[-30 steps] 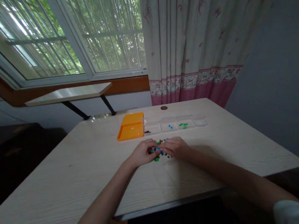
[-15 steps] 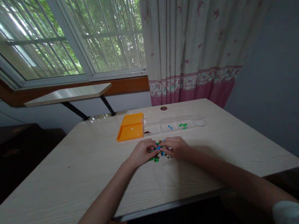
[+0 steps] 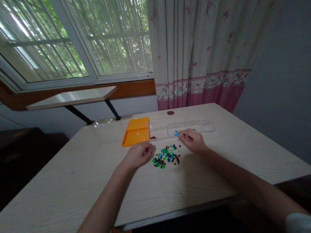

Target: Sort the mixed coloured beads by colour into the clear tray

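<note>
A loose pile of small building bricks [image 3: 165, 156], green, blue and dark brown, lies on the table between my hands. My right hand [image 3: 192, 139] is over the clear compartment tray [image 3: 158, 134], thumb and forefinger pinched on a small blue brick [image 3: 176, 133] at the compartment with the blue pieces. Left of the pile, my left hand [image 3: 140, 154] is closed with curled fingers near the front corner of the orange case [image 3: 136, 136]; what it holds, if anything, is hidden. Some dark brown bricks [image 3: 153, 137] sit in the tray's left compartment. Green ones are partly covered by my right hand.
Two small white pieces, one of them a white brick [image 3: 138, 133], are in the orange case. A raised shelf [image 3: 75, 96] on black supports stands at the table's back left. The table [image 3: 96, 176] has a round cable hole [image 3: 170, 112] near its back edge.
Both hands have left the pile and moved apart. My right hand went forward and right to the tray with a blue brick; my left hand drew left toward the orange case.
</note>
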Action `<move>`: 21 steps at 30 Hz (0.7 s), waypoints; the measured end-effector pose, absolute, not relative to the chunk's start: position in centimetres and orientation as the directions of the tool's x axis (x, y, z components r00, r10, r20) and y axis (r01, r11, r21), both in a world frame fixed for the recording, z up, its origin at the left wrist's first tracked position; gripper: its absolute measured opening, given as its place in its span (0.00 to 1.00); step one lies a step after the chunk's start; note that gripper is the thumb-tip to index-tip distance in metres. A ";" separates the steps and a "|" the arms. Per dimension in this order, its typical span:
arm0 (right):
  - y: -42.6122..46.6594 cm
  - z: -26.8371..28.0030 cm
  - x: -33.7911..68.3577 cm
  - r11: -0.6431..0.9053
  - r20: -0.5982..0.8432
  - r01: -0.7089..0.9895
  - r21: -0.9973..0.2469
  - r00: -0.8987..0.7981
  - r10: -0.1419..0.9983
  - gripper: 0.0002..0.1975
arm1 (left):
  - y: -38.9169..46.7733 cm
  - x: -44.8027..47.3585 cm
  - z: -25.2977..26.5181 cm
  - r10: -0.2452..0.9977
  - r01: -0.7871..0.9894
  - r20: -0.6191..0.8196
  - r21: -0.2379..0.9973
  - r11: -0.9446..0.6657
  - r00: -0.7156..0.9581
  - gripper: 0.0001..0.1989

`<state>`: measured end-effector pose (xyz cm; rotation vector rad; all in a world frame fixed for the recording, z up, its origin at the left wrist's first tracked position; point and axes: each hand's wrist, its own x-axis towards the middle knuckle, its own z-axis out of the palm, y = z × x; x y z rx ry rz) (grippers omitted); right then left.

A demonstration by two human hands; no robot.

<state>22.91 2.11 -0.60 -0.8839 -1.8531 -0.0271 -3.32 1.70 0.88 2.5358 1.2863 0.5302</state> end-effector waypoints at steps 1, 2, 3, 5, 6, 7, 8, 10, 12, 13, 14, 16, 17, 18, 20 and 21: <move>2.2 -0.4 23.2 0.718 0.813 0.587 -0.374 -0.165 0.558 0.08 | 1.8 -3.5 0.8 0.814 0.740 0.185 0.343 -0.578 0.550 0.10; 2.2 -0.3 23.3 0.713 0.817 0.590 -0.380 -0.147 0.557 0.08 | 1.8 -3.5 0.7 0.813 0.752 0.168 0.313 -0.580 0.558 0.10; 2.2 -0.3 23.4 0.711 0.822 0.590 -0.381 -0.136 0.554 0.08 | 1.8 -3.5 0.7 0.810 0.759 0.156 0.286 -0.584 0.565 0.10; 2.2 -0.2 23.5 0.712 0.826 0.590 -0.381 -0.130 0.549 0.08 | 1.7 -3.2 0.6 0.803 0.763 0.149 0.251 -0.595 0.577 0.10; 2.2 -0.3 23.4 0.714 0.825 0.588 -0.380 -0.133 0.549 0.08 | 1.6 -3.1 0.6 0.799 0.762 0.150 0.240 -0.601 0.583 0.10; 2.2 -0.3 23.3 0.715 0.824 0.587 -0.380 -0.136 0.550 0.08 | 1.5 -2.9 0.7 0.795 0.761 0.152 0.232 -0.606 0.587 0.10; 2.2 -0.3 23.3 0.716 0.823 0.586 -0.380 -0.138 0.551 0.08 | 1.4 -2.7 0.7 0.793 0.760 0.152 0.226 -0.610 0.590 0.10; 2.1 -0.3 23.2 0.717 0.822 0.586 -0.378 -0.143 0.551 0.08 | 1.3 -2.5 0.7 0.789 0.760 0.152 0.212 -0.614 0.595 0.11; 2.1 -0.3 23.1 0.716 0.823 0.590 -0.372 -0.147 0.548 0.08 | 1.2 -2.3 0.7 0.788 0.763 0.151 0.196 -0.616 0.597 0.11; 2.0 -0.3 23.2 0.714 0.822 0.594 -0.370 -0.148 0.549 0.09 | 1.1 -2.3 0.7 0.788 0.765 0.151 0.190 -0.616 0.597 0.11; 2.0 -0.3 23.2 0.710 0.819 0.599 -0.371 -0.149 0.554 0.09 | 1.1 -2.3 0.6 0.787 0.765 0.153 0.187 -0.617 0.597 0.11; 2.1 -0.2 23.3 0.693 0.801 0.614 -0.379 -0.157 0.578 0.10 | 1.1 -2.3 0.5 0.785 0.761 0.165 0.193 -0.620 0.597 0.11; 2.2 -0.2 23.4 0.679 0.783 0.626 -0.384 -0.169 0.599 0.11 | 1.1 -2.3 0.5 0.783 0.756 0.173 0.202 -0.622 0.598 0.11; 2.3 -0.3 23.5 0.661 0.760 0.644 -0.387 -0.184 0.624 0.11 | 1.1 -2.2 0.4 0.781 0.752 0.182 0.212 -0.624 0.597 0.11; 2.9 -0.5 23.8 0.610 0.707 0.694 -0.382 -0.206 0.677 0.12 | 1.1 -2.1 0.4 0.775 0.740 0.197 0.231 -0.632 0.600 0.12; 3.2 -0.7 23.9 0.579 0.683 0.724 -0.376 -0.206 0.701 0.11 | 1.0 -2.0 0.4 0.769 0.731 0.202 0.239 -0.639 0.606 0.12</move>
